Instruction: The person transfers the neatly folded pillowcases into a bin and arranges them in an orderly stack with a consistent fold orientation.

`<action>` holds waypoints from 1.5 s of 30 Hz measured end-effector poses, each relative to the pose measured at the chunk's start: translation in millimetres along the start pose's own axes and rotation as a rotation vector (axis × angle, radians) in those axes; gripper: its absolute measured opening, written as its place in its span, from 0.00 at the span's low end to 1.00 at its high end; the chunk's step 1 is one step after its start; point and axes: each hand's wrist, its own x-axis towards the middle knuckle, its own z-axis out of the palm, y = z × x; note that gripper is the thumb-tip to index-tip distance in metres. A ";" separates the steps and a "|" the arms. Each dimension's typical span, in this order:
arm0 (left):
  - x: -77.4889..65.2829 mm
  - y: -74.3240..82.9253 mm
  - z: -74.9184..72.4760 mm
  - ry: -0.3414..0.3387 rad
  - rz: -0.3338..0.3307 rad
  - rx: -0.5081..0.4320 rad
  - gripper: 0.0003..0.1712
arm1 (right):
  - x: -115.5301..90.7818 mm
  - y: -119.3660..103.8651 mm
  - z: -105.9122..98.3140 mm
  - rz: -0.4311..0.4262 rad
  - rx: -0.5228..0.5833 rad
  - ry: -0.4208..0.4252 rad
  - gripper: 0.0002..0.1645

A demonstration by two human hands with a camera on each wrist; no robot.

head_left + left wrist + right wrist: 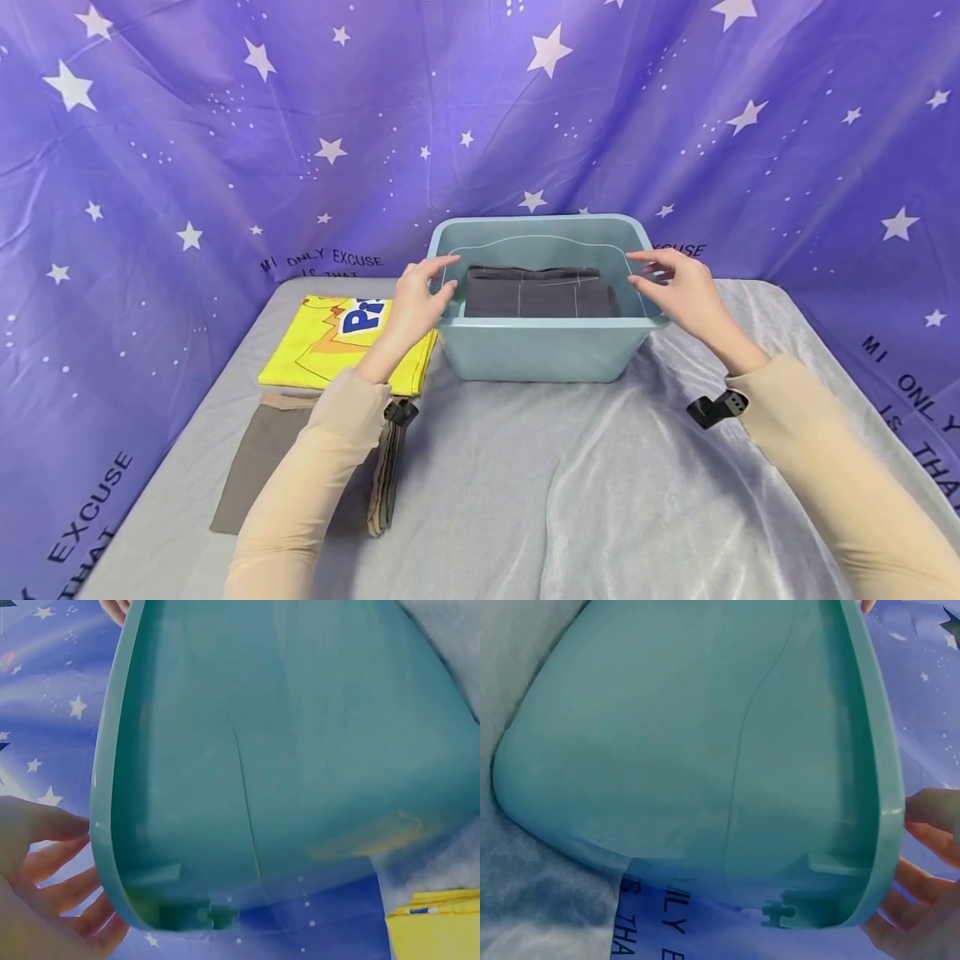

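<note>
A blue-green plastic tub (536, 354) stands on the bed-like surface with a folded dark checked cloth (540, 297) lying inside it. At the tub's left rim, my left hand (420, 296) has its fingers extended over the edge, thumb spread apart from them. My right hand (681, 289) mirrors this at the right rim. Up close in the left wrist view, the left fingers (56, 881) lie right at the rim, partly behind it. The right fingers (922, 877) do likewise in the right wrist view. Neither hand curls round anything.
Left of the tub lies a folded yellow printed cloth (300, 350). In front of it sits a folded grey-brown cloth stack (262, 467), partly covered by the left forearm. Grey velvety fabric (600, 500) covers the surface. A purple star-patterned curtain (420, 100) hangs close behind the tub.
</note>
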 end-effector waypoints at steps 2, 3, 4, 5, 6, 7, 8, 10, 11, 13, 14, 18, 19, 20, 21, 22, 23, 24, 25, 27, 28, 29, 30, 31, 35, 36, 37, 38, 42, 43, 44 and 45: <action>-3.7 -2.0 -3.3 0.018 -0.004 -0.006 0.18 | -2.5 -1.5 -0.7 0.003 0.013 -0.001 0.17; -5.4 -2.9 -4.8 0.023 -0.007 -0.013 0.18 | -3.7 -2.2 -0.9 0.002 0.021 -0.005 0.16; -7.0 -4.1 -6.1 0.025 -0.008 -0.023 0.17 | -5.0 -3.0 -1.1 0.001 0.033 -0.007 0.16; -8.5 -5.0 -7.3 0.026 -0.007 -0.033 0.17 | -5.9 -3.7 -1.2 -0.002 0.047 -0.007 0.15; -9.7 -6.0 -8.3 0.029 -0.005 -0.041 0.16 | -7.0 -4.7 -1.4 -0.006 0.058 -0.005 0.15; -11.0 -6.7 -9.3 0.031 -0.001 -0.047 0.16 | -8.0 -5.7 -1.5 -0.010 0.069 -0.003 0.15; -12.3 -6.9 -10.6 0.035 0.004 -0.055 0.16 | -8.9 -6.7 -1.5 -0.013 0.077 0.000 0.14; -14.8 -7.8 -13.0 0.046 0.018 -0.075 0.15 | -10.6 -9.1 -1.6 -0.011 0.091 0.009 0.13; -16.0 -8.2 -14.1 0.052 0.025 -0.085 0.15 | -11.2 -10.3 -1.6 -0.013 0.097 0.013 0.13; -18.7 -8.8 -16.9 0.066 0.037 -0.101 0.15 | -12.7 -13.1 -1.5 -0.014 0.109 0.019 0.13; -20.1 -9.5 -18.2 0.073 0.044 -0.112 0.15 | -13.6 -14.7 -1.4 -0.014 0.113 0.020 0.13; -26.3 -12.2 -23.1 0.104 0.065 -0.137 0.14 | -18.2 -21.9 -0.5 -0.005 0.140 0.019 0.12; -28.0 -13.6 -24.0 0.113 0.072 -0.139 0.14 | -20.2 -27.1 -0.8 -0.010 0.147 0.022 0.12; -29.7 -15.1 -24.8 0.120 0.075 -0.142 0.14 | -21.4 -28.4 -0.1 -0.017 0.155 0.024 0.12; -31.6 -16.2 -25.9 0.128 0.079 -0.141 0.14 | -22.7 -29.8 1.0 -0.023 0.166 0.025 0.12; -33.5 -17.6 -26.7 0.137 0.082 -0.140 0.13 | -24.2 -31.1 2.1 -0.032 0.176 0.025 0.12; -35.3 -19.1 -27.5 0.144 0.087 -0.140 0.13 | -25.6 -32.3 3.4 -0.043 0.180 0.027 0.13; -37.1 -20.3 -28.5 0.151 0.093 -0.143 0.13 | -27.1 -32.9 4.9 -0.054 0.189 0.029 0.13; -38.9 -21.5 -29.4 0.156 0.098 -0.145 0.13 | -29.0 -34.9 6.0 -0.073 0.200 0.032 0.13; -42.3 -22.9 -31.2 0.170 0.108 -0.150 0.13 | -32.4 -35.0 9.3 -0.090 0.209 0.029 0.13; -44.1 -23.5 -32.2 0.174 0.110 -0.152 0.13 | -34.2 -36.4 11.0 -0.102 0.216 0.029 0.13; -46.2 -24.1 -33.2 0.178 0.112 -0.153 0.13 | -36.2 -38.1 12.5 -0.109 0.219 0.027 0.13; -48.6 -24.8 -34.2 0.179 0.109 -0.155 0.13 | -38.2 -40.3 13.9 -0.112 0.229 0.022 0.13; -50.8 -25.3 -35.3 0.179 0.106 -0.158 0.13 | -40.1 -41.9 15.3 -0.119 0.237 0.017 0.12; -61.6 -28.3 -40.8 0.164 0.084 -0.177 0.14 | -46.5 -49.0 22.6 -0.140 0.273 -0.009 0.12; -64.4 -29.4 -42.4 0.161 0.074 -0.180 0.14 | -47.8 -50.9 24.7 -0.146 0.283 -0.015 0.12; -67.3 -30.4 -44.1 0.160 0.064 -0.177 0.14 | -49.0 -52.4 27.1 -0.154 0.284 -0.018 0.12; -70.1 -31.4 -45.9 0.162 0.055 -0.168 0.14 | -50.3 -54.0 29.6 -0.157 0.289 -0.021 0.12; -80.0 -36.2 -51.8 0.181 0.031 -0.123 0.13 | -55.0 -59.1 39.3 -0.175 0.307 -0.040 0.11; -82.2 -37.3 -53.3 0.183 0.030 -0.114 0.14 | -56.1 -60.3 41.7 -0.178 0.317 -0.046 0.11; -84.1 -38.7 -54.6 0.185 0.032 -0.111 0.14 | -57.2 -61.4 43.9 -0.180 0.326 -0.052 0.11; -85.8 -40.4 -55.8 0.185 0.033 -0.113 0.13 | -58.2 -62.3 46.0 -0.185 0.334 -0.060 0.11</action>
